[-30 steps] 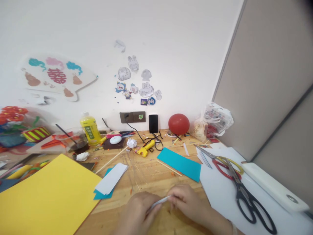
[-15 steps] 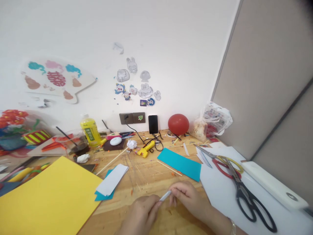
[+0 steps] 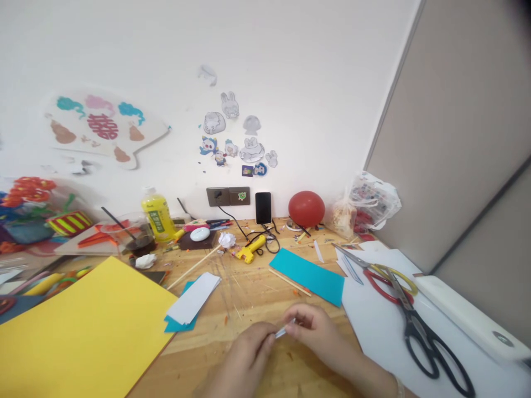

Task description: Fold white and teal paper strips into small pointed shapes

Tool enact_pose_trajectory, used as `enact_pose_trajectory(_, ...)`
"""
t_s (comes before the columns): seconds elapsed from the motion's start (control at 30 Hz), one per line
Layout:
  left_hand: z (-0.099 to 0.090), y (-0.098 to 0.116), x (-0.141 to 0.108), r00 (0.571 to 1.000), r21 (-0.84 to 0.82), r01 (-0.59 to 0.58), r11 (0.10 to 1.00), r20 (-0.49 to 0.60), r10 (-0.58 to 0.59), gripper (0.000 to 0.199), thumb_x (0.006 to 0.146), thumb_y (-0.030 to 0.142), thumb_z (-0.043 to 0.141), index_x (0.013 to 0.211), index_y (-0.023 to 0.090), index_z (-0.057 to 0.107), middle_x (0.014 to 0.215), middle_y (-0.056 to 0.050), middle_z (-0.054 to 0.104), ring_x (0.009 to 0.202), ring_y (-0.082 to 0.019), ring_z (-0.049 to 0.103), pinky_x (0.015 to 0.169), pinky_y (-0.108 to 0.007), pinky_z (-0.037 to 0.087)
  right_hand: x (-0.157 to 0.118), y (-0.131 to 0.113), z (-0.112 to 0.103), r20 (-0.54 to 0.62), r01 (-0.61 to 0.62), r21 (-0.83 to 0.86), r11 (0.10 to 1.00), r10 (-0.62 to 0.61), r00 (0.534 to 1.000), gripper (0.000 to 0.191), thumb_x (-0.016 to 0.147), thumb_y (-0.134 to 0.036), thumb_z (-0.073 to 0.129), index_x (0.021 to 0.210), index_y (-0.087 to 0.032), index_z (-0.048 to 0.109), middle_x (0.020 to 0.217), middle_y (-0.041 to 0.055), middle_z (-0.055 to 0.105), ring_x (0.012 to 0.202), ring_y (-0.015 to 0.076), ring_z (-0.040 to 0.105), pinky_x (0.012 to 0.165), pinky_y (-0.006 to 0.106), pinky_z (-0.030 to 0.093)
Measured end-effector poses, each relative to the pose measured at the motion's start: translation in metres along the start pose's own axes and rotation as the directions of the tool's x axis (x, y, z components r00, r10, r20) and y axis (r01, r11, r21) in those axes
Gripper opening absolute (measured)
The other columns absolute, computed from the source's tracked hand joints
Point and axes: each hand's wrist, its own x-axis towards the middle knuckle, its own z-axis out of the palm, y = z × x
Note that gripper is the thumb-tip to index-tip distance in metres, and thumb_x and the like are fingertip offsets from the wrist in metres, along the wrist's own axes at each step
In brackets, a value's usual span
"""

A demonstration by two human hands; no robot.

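Observation:
Both hands meet low over the wooden table (image 3: pixel 207 354), around a small narrow rolled or folded white paper (image 3: pixel 282 331). My left hand (image 3: pixel 253 345) pinches its lower left end between thumb and fingers. At the upper right end, my right hand (image 3: pixel 313 331) closes its thumb and fingertips on the same paper. Most of the strip is hidden by the fingers, so I cannot tell whether it is rolled or folded. Beyond the hands lie a blue paper rectangle (image 3: pixel 309 276) and a thin wooden stick (image 3: pixel 290 282). White paper strips (image 3: pixel 194 298) rest on blue paper to the left.
A large yellow sheet (image 3: pixel 91 331) covers the left front. On the right, black-handled scissors (image 3: pixel 427 331) and red-and-yellow-handled scissors (image 3: pixel 385 279) lie on white paper beside a white device (image 3: pixel 468 315). Toward the wall stand a yellow glue gun (image 3: pixel 251 250), red balloon (image 3: pixel 307 208), phone (image 3: pixel 263 208) and bottle (image 3: pixel 159 215).
The fingers of my right hand have shifted and curled over the end of the white paper. The whole view has moved slightly; the other things keep their places.

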Motion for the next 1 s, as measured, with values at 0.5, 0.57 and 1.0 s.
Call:
enact_pose_trajectory(0.5, 0.000, 0.003, 0.007, 1.000, -0.104, 0.009, 0.995, -0.017, -0.011, 0.025, 0.082, 0.029, 0.037, 0.083, 0.020, 0.061, 0.081, -0.003, 0.066, 0.074, -0.015, 0.058, 0.070, -0.023, 0.043, 0.000, -0.005, 0.005, -0.039, -0.009, -0.160, 0.987, 0.003, 0.999, 0.016, 0.067, -0.016, 0.055, 0.082, -0.016, 0.062, 0.079, 0.0029, 0.064, 0.074, 0.0177, 0.056, 0.067, 0.028, 0.044)
enact_pose_trajectory(0.57, 0.001, 0.005, 0.007, 0.999, -0.111, -0.023, 0.994, -0.030, 0.020, 0.024, 0.081, 0.026, 0.039, 0.090, 0.023, 0.061, 0.092, -0.003, 0.066, 0.085, -0.016, 0.058, 0.078, -0.024, 0.042, 0.001, -0.006, 0.008, -0.041, -0.035, -0.167, 0.985, 0.028, 0.999, 0.019, 0.064, -0.013, 0.054, 0.081, -0.017, 0.062, 0.079, 0.0019, 0.064, 0.073, 0.0177, 0.056, 0.067, 0.028, 0.044)
enact_pose_trajectory(1.0, 0.008, 0.004, 0.009, 0.996, -0.012, 0.085, 0.996, -0.032, -0.086, 0.033, 0.081, 0.031, 0.035, 0.058, 0.017, 0.054, 0.058, 0.000, 0.059, 0.058, -0.014, 0.054, 0.058, -0.021, 0.039, 0.002, 0.000, 0.012, -0.028, -0.157, 0.062, 0.986, 0.159, 0.987, 0.024, 0.064, -0.015, 0.050, 0.087, -0.016, 0.055, 0.059, -0.0035, 0.056, 0.052, 0.0112, 0.051, 0.050, 0.022, 0.040)
